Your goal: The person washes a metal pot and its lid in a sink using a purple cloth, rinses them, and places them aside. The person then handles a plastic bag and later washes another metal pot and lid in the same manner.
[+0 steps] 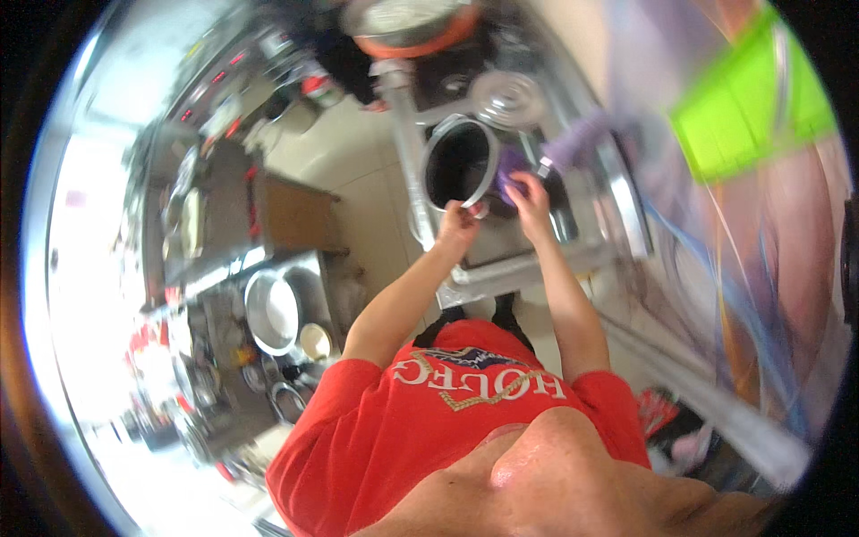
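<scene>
My left hand (460, 227) grips the near rim of a deep metal pot (495, 151), which is tilted so its dark inside shows. My right hand (530, 200) is just right of the pot, with its fingers on a soft purple item (511, 171), perhaps a cloth; blur hides its exact shape. That purple item lies close against the pot's outer side. Beyond the pot rests a round metal lid (508, 101) with ringed ridges. Under both hands is a metal-framed stand or sink unit (493, 285) with a dark recessed surface.
A blurred purple length (576, 141) reaches the unit's right side. Far ahead stands an orange-sided pan (416, 45). A bright green basket (751, 101) is at upper right. To the left are a counter (295, 211), a large metal pot (272, 312) and a pale bowl (315, 342).
</scene>
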Available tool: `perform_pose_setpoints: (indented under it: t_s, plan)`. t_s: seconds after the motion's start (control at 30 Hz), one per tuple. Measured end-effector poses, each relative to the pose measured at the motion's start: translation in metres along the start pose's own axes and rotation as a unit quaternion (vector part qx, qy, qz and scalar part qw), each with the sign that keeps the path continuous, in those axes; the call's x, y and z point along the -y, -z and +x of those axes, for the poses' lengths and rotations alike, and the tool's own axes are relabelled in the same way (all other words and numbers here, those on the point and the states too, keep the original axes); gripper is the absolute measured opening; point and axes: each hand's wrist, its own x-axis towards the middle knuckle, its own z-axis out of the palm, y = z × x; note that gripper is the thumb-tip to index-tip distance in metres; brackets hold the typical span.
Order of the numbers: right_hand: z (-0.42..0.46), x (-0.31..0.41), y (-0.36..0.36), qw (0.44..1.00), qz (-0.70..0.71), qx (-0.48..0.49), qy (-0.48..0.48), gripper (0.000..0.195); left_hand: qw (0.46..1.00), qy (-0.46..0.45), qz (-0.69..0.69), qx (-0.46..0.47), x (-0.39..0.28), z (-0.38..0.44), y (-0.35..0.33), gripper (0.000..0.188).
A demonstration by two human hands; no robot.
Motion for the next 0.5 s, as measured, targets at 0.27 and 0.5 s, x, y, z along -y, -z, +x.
perform_pose_setpoints:
  t_s: [0.27, 0.5]
  plan:
    - [0.039, -0.053, 0.015, 0.953, -0.3, 0.021, 0.042, 0.053, 0.999, -0.006, -0.018, 0.033, 0.012, -0.018, -0.008, 0.011]
    - [0.04, -0.046, 0.01, 0.977, -0.184, -0.024, -0.102, 0.036, 0.999, -0.024, -0.046, 0.016, 0.014, -0.021, 0.005, 0.01]
